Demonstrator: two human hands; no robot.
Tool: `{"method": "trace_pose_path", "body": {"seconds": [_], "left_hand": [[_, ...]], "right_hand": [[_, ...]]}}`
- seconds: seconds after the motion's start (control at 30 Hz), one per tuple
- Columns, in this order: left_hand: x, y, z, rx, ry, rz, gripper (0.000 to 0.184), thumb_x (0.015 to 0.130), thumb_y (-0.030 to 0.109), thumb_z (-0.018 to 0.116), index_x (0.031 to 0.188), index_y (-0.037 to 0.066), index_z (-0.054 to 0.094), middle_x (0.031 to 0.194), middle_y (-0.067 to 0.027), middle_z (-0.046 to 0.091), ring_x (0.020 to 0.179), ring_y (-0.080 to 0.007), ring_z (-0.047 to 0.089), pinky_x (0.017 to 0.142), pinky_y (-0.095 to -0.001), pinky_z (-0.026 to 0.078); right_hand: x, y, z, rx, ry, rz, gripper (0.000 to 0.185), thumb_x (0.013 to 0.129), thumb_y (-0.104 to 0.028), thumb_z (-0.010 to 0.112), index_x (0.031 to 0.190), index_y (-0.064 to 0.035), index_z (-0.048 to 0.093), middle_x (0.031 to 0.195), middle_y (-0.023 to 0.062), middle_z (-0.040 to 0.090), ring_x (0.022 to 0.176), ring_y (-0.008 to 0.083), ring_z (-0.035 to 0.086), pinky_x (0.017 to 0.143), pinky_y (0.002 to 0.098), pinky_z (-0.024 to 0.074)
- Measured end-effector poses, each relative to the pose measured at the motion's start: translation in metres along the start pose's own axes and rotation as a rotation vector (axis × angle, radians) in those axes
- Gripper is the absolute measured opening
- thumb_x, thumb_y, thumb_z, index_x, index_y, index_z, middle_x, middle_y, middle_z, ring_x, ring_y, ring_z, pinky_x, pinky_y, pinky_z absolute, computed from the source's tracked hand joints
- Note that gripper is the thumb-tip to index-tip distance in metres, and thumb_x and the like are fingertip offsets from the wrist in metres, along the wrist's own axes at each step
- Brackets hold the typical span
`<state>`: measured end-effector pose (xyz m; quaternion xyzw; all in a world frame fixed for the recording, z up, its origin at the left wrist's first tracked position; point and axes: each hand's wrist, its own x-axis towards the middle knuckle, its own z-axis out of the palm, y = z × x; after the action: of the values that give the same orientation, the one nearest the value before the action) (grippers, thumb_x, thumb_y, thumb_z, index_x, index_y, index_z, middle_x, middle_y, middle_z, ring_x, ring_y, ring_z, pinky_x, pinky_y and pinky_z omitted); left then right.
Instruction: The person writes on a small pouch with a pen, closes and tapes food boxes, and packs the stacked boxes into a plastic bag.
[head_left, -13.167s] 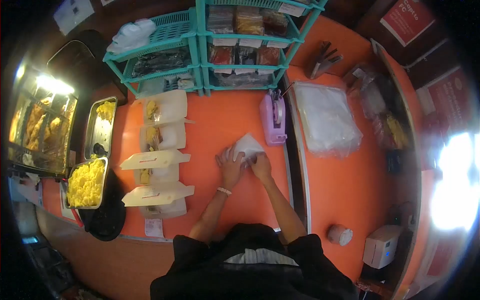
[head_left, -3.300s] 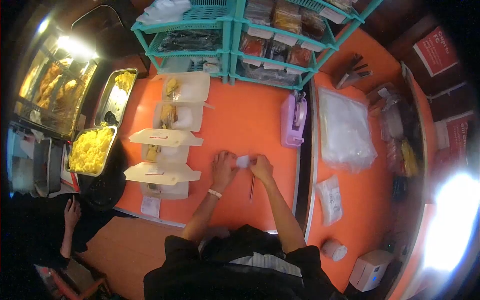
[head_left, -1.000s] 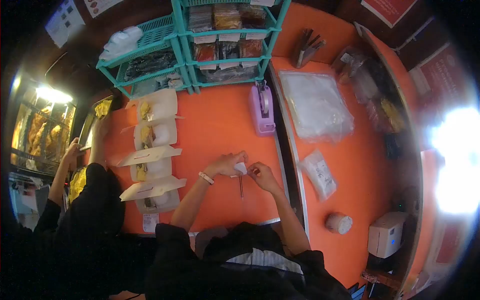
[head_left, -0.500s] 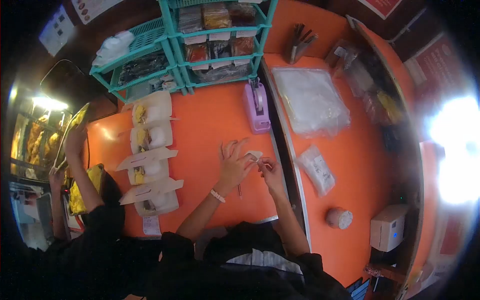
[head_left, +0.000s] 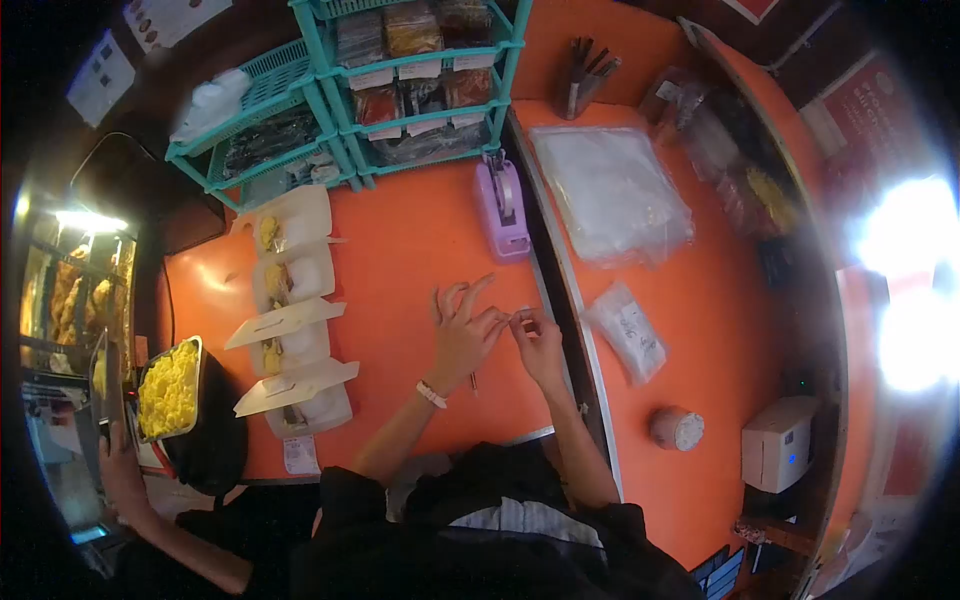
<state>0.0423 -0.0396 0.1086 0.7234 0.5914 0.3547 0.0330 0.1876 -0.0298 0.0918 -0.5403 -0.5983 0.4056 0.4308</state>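
My left hand [head_left: 462, 338] is over the orange counter [head_left: 420, 225], thumb and forefinger pinched together and the other fingers spread. Close on its right, my right hand [head_left: 540, 348] is curled, its fingertips pinched and nearly touching the left ones. A tiny whitish bit shows between the fingertips; what it is cannot be made out. Under my left hand a thin pen-like stick [head_left: 474, 382] lies on the counter. Beyond my hands stands a purple tape dispenser [head_left: 502, 212]. Several open food boxes [head_left: 310, 345] form a column to the left.
A tray of yellow food [head_left: 170, 392] is at the left, near a co-worker's arm [head_left: 130, 485] holding a metal tray. Teal racks [head_left: 350, 135] stand behind. On the right are plastic bags [head_left: 612, 190], a white packet [head_left: 628, 332], a roll [head_left: 677, 428] and a white device [head_left: 778, 445].
The white piece at my fingertips shows less than before. My hands stay close together, left fingers still spread. The co-worker's tray has moved down and left, uncovering the yellow food. The view has shifted slightly.
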Motion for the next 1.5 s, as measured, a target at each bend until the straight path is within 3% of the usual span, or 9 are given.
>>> {"method": "trace_pose_path", "body": {"seconds": [0.57, 0.63, 0.73, 0.83, 0.9, 0.97, 1.17, 1.37, 1.5], "left_hand": [[0.009, -0.007, 0.003, -0.029, -0.066, -0.044, 0.010, 0.069, 0.024, 0.071, 0.073, 0.018, 0.063, 0.132, 0.0039, 0.044, 0.119, -0.0269, 0.035, 0.105, -0.0557, 0.014], [0.001, -0.036, 0.013, -0.139, 0.046, -0.386, 0.011, 0.070, 0.024, 0.069, 0.077, 0.017, 0.065, 0.130, 0.0009, 0.046, 0.120, -0.0285, 0.035, 0.104, -0.0534, 0.018], [-0.004, -0.058, 0.033, 0.121, 0.287, -0.332, 0.015, 0.069, 0.023, 0.069, 0.082, 0.016, 0.066, 0.121, -0.0052, 0.052, 0.114, -0.0297, 0.041, 0.097, -0.0488, 0.028], [0.003, -0.043, -0.001, 0.116, 0.382, -0.372, 0.016, 0.067, 0.022, 0.070, 0.083, 0.017, 0.066, 0.115, -0.0055, 0.054, 0.109, -0.0286, 0.045, 0.093, -0.0465, 0.031], [0.025, -0.041, -0.007, 0.119, 0.478, -0.314, 0.016, 0.065, 0.020, 0.071, 0.080, 0.017, 0.065, 0.110, -0.0032, 0.056, 0.107, -0.0269, 0.046, 0.092, -0.0450, 0.032], [0.032, -0.041, -0.028, 0.170, 0.508, -0.265, 0.016, 0.063, 0.018, 0.072, 0.076, 0.016, 0.063, 0.106, -0.0012, 0.056, 0.105, -0.0252, 0.046, 0.092, -0.0449, 0.031], [0.028, 0.023, 0.018, 0.125, 0.444, 0.133, 0.017, 0.062, 0.018, 0.074, 0.072, 0.018, 0.061, 0.102, 0.0017, 0.054, 0.104, -0.0231, 0.044, 0.096, -0.0484, 0.028], [0.021, 0.079, 0.055, -0.029, 0.286, 0.296, 0.017, 0.064, 0.022, 0.074, 0.078, 0.019, 0.064, 0.107, 0.0001, 0.052, 0.106, -0.0239, 0.042, 0.098, -0.0488, 0.026], [0.020, 0.098, 0.069, -0.212, 0.178, 0.208, 0.029, 0.066, 0.024, 0.073, 0.093, 0.017, 0.063, 0.111, -0.0042, 0.050, 0.108, -0.0256, 0.041, 0.097, -0.0470, 0.026]], "right_hand": [[0.004, -0.012, 0.003, -0.160, -0.017, -0.072, 0.008, 0.079, -0.004, 0.060, 0.086, 0.0000, 0.059, 0.082, 0.0135, 0.059, 0.068, 0.0226, 0.060, 0.062, 0.0331, 0.0457], [-0.007, -0.001, -0.009, -0.298, -0.075, 0.179, 0.009, 0.080, -0.005, 0.059, 0.087, 0.0006, 0.059, 0.081, 0.0123, 0.060, 0.071, 0.0217, 0.061, 0.066, 0.0322, 0.0461], [0.000, 0.089, -0.004, -0.035, -0.137, 0.177, 0.006, 0.082, -0.004, 0.056, 0.084, 0.0018, 0.057, 0.086, 0.0130, 0.059, 0.074, 0.0188, 0.060, 0.061, 0.0331, 0.0480], [-0.001, 0.120, 0.001, -0.334, -0.103, 0.020, 0.005, 0.082, -0.006, 0.058, 0.083, -0.0013, 0.060, 0.073, 0.0125, 0.059, 0.064, 0.0224, 0.058, 0.059, 0.0328, 0.0464], [-0.005, 0.131, -0.017, -0.623, -0.128, 0.088, 0.010, 0.082, -0.009, 0.060, 0.089, -0.0018, 0.061, 0.080, 0.0152, 0.060, 0.070, 0.0280, 0.058, 0.061, 0.0379, 0.0475], [-0.007, 0.104, -0.021, -0.685, 0.032, -0.296, 0.017, 0.083, -0.013, 0.061, 0.095, -0.0004, 0.060, 0.089, 0.0186, 0.060, 0.077, 0.0328, 0.058, 0.067, 0.0402, 0.0481], [0.013, 0.003, -0.019, 0.375, 0.131, 0.118, 0.018, 0.086, -0.019, 0.060, 0.083, -0.0014, 0.064, 0.073, 0.0006, 0.062, 0.066, 0.0079, 0.052, 0.060, 0.0230, 0.0424], [-0.005, 0.007, -0.079, 0.206, 0.321, 0.179, 0.015, 0.084, -0.014, 0.061, 0.075, -0.0013, 0.059, 0.066, -0.0007, 0.055, 0.063, 0.0077, 0.051, 0.056, 0.0239, 0.0404], [-0.019, 0.044, -0.142, -0.020, 0.480, 0.148, 0.018, 0.081, -0.017, 0.063, 0.085, -0.0007, 0.057, 0.085, 0.0104, 0.056, 0.073, 0.0196, 0.057, 0.061, 0.0307, 0.0446]]}}
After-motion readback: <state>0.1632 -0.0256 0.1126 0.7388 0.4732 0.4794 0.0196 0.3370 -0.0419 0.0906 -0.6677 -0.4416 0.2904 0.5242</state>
